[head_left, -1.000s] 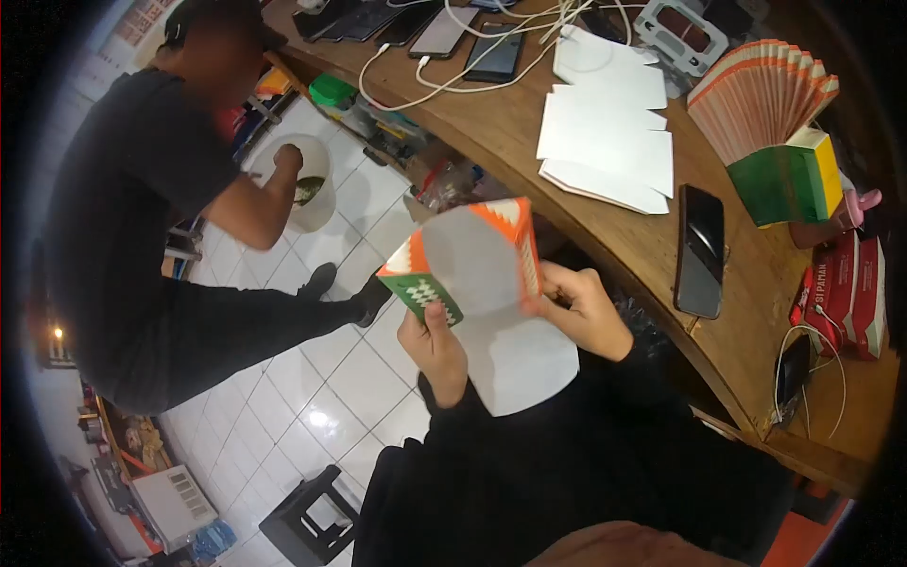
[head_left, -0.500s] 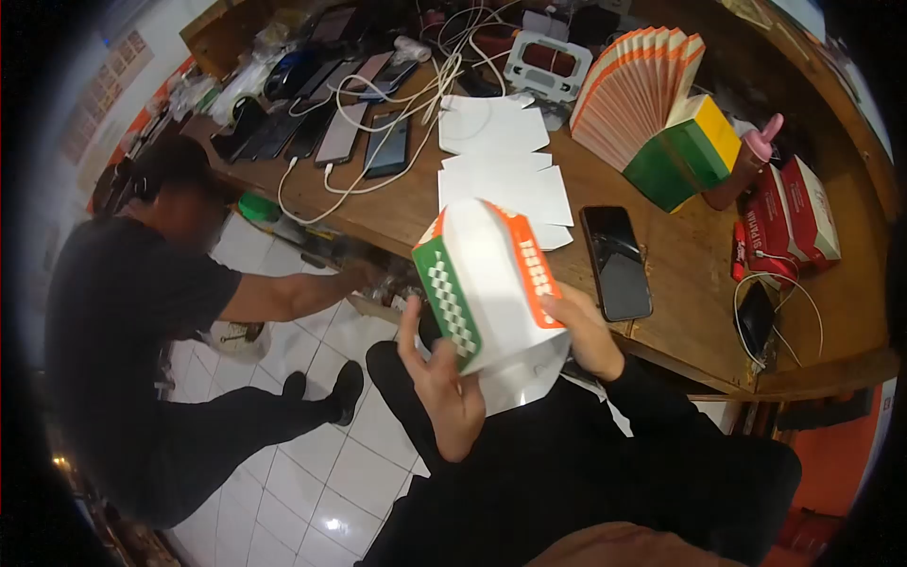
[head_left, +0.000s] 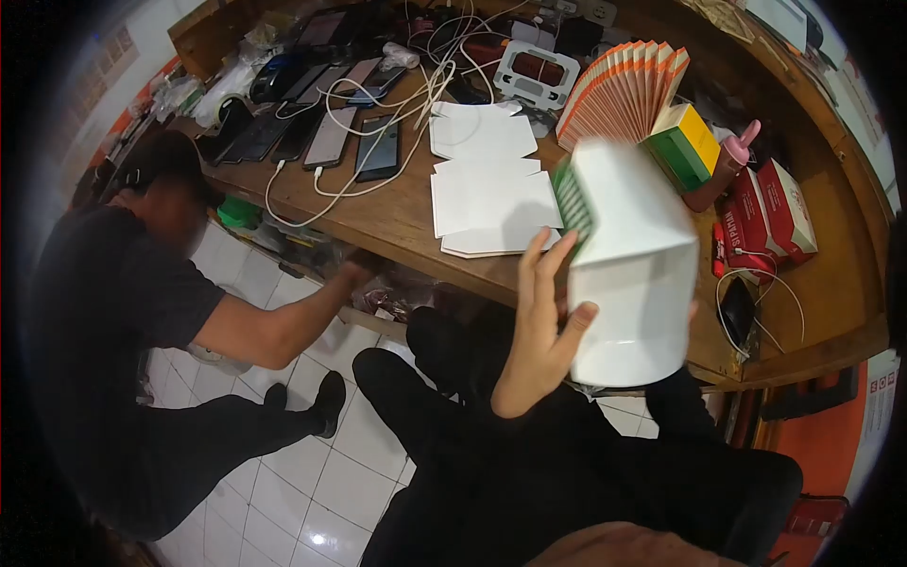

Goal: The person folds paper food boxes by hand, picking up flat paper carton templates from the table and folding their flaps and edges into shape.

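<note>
Sitting loosely open, the left hand [head_left: 541, 331] has its fingers spread and thumb over the left edge of a folded, smooth white card carton [head_left: 631, 217] with a green-and-white patterned side. It's just right of that hand, long axis running roughly up-down in view; the right hand [head_left: 694, 310] is mostly hidden behind, so can't tell its grip. Beyond, notched flat white card sheets [head_left: 487, 194] and a fanned orange-and-white stack [head_left: 619, 94] sit on the brown wooden worktop [head_left: 397, 217].

Wooden desk [head_left: 402, 219], phones [head_left: 378, 148], white cables [head_left: 436, 83], white card sheets [head_left: 491, 203], fanned cartons [head_left: 619, 94], red boxes [head_left: 746, 213]
</note>
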Available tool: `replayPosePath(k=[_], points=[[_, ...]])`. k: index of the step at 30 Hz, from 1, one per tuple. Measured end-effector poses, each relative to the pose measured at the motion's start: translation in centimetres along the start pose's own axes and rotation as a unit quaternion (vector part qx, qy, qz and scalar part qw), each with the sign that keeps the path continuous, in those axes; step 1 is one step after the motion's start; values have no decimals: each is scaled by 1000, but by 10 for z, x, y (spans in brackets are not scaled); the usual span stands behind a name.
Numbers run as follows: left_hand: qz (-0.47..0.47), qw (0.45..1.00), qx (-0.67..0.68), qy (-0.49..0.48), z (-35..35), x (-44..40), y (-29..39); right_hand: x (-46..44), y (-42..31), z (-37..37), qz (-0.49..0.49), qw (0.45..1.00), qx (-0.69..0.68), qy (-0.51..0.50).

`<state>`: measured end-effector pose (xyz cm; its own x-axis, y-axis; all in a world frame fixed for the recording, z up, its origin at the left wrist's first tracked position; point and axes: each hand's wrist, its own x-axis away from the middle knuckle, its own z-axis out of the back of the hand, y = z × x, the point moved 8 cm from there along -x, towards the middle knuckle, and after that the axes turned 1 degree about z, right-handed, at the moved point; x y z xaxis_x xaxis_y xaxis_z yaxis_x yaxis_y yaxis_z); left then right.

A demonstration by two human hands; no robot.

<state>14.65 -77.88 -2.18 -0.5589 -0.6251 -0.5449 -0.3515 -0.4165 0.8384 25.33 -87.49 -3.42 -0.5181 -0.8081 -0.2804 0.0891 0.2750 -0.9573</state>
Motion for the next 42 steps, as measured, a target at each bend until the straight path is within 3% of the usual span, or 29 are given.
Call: replayPosePath(k=[3, 4, 6, 8, 10, 12, 13, 14, 16, 18, 21, 22, 24, 26, 28, 29, 30, 32, 34, 36, 38, 40, 42], points=[[10, 997, -78, -25, 3, 10, -2, -6, -55, 70, 160, 967, 91, 175], [38, 997, -63, 13, 12, 12, -11, -11, -75, 96, 204, 943, 130, 227], [82, 995, -62, -17, 23, 13, -24, -31, -105, 142, 241, 905, 219, 272], [64, 993, -99, -20, 28, 9, -33, -73, -116, 179, 210, 881, 370, 208], [7, 980, -195, -34, 24, 1, -38, -116, -108, 214, 206, 727, 653, 54], [-23, 969, -244, -28, 20, -12, -50, -148, -97, 197, 99, 688, 716, -69], [-47, 953, -294, -47, 15, -19, -57, -163, -89, 186, 98, 636, 756, -119], [-71, 934, -343, -68, 9, -24, -65, -171, -81, 189, 35, 727, 674, -127], [-76, 906, -410, -71, 5, -34, -80, -196, -53, 195, -31, 715, 668, -203], [100, 905, -380, -164, 4, -42, -115, -206, -31, 189, -33, 738, 634, -227], [91, 893, -410, -164, 9, -56, -123, -215, -12, 181, -68, 668, 735, -100], [88, 886, -424, -165, 11, -59, -125, -218, -5, 179, -73, 669, 732, -102], [92, 877, -438, -174, 13, -62, -132, -219, -8, 172, -64, 598, 799, -9], [60, 899, -391, -190, 10, -67, -132, -219, 2, 173, -75, 588, 805, -19], [49, 895, -398, -196, 9, -73, -135, -217, -1, 174, 92, 559, 824, 38], [31, 892, -405, -200, 10, -74, -135, -215, -3, 176, 155, 596, 787, 35], [-18, 869, -450, -206, 6, -74, -130, -211, -12, 174, 277, 703, 655, 10], [-93, 823, -535, -165, -2, -66, -119, -191, -40, 165, 344, 785, 515, 12], [-99, 817, -551, -138, 2, -63, -119, -142, -63, 136, 358, 794, 478, 120], [-112, 810, -565, -112, 11, -65, -113, -97, -68, 111, 409, 767, 472, 144], [-235, 813, -505, 172, 42, -55, -61, -53, -47, 87, 300, 854, 395, 158], [-253, 807, -490, 209, 50, -46, -47, -28, -19, 51, 178, 948, 246, 93], [-335, 799, -453, 208, 45, -16, -20, -23, 5, 10, 62, 998, -23, -15]])
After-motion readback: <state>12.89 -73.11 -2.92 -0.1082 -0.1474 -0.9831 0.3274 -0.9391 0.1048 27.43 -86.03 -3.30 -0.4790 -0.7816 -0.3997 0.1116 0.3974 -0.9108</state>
